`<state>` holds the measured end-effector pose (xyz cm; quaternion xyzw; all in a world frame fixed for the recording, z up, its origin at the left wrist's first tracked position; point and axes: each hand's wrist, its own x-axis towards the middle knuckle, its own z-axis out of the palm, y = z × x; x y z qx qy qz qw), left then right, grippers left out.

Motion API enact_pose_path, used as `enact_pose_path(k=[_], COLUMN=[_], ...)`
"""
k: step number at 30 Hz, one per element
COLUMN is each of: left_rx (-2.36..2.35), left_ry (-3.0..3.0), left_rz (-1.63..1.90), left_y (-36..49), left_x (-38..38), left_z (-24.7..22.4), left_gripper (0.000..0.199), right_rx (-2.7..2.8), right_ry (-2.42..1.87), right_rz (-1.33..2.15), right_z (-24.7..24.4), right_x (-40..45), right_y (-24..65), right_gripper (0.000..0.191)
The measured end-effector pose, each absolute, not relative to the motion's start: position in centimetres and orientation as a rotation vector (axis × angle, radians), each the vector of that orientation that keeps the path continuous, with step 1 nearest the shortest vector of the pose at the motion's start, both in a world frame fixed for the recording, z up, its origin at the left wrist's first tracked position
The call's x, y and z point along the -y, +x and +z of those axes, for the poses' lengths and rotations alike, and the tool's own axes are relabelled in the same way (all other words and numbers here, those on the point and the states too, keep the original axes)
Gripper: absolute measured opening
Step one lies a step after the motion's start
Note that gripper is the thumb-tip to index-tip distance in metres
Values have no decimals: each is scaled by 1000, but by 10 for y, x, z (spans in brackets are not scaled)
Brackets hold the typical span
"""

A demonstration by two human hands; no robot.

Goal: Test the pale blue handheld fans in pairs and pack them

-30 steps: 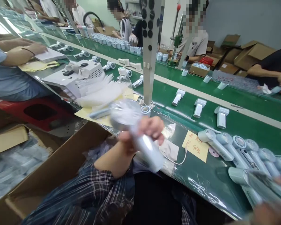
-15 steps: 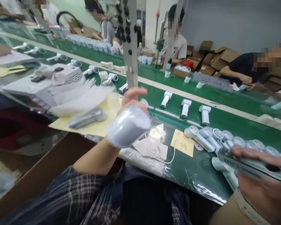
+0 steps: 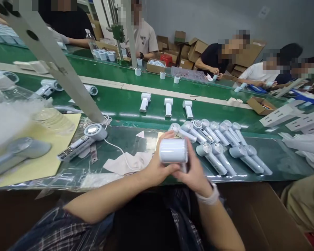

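Note:
In the head view, a pale blue handheld fan (image 3: 173, 150) is held up above the bench's front edge, its round, glossy barrel turned sideways. My left hand (image 3: 158, 165) wraps the barrel's left side, with the thumb underneath. My right hand (image 3: 195, 170) closes around the right side and lower part. Most of the handle is hidden by my fingers. Just right of my hands, several similar fans (image 3: 211, 158) lie in two rows. To the left, another fan (image 3: 95, 131) lies with its handle's inside exposed, near a white cable and a crumpled white cloth (image 3: 128, 162).
A slanted metal post (image 3: 65, 73) rises at left. Beside it, a yellow sheet (image 3: 68, 146) bears a grey-blue fan. Beyond the bench, three fans stand on the green conveyor (image 3: 107, 96). Co-workers sit across it. White slotted boxes (image 3: 279, 115) stand at right; cardboard lies below.
The view has swung right. My hands were far apart, the left with a pale blue barrel and the right with a blurred long piece; now they meet on one fan.

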<state>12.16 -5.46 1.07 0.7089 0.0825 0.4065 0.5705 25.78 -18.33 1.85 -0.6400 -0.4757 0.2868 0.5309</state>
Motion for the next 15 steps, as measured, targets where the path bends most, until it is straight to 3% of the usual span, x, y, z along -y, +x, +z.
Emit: enact_pose_path(k=[4, 7, 11, 15], left_rx=[-351, -305, 355, 724], left_ry=[1963, 2050, 2219, 2084], left_rz=[591, 591, 249, 12], left_y=[103, 88, 81, 81], left_x=[28, 20, 36, 48], left_z=[33, 70, 130, 164], left_gripper=[69, 52, 43, 23], right_rx=[748, 672, 689, 840], right_ry=[-2118, -2377, -2524, -2860], right_rz=[294, 349, 311, -72], right_z=[38, 33, 9, -7], right_x=[265, 313, 336, 336], right_y=[380, 463, 510, 521], right_gripper=[124, 118, 112, 95])
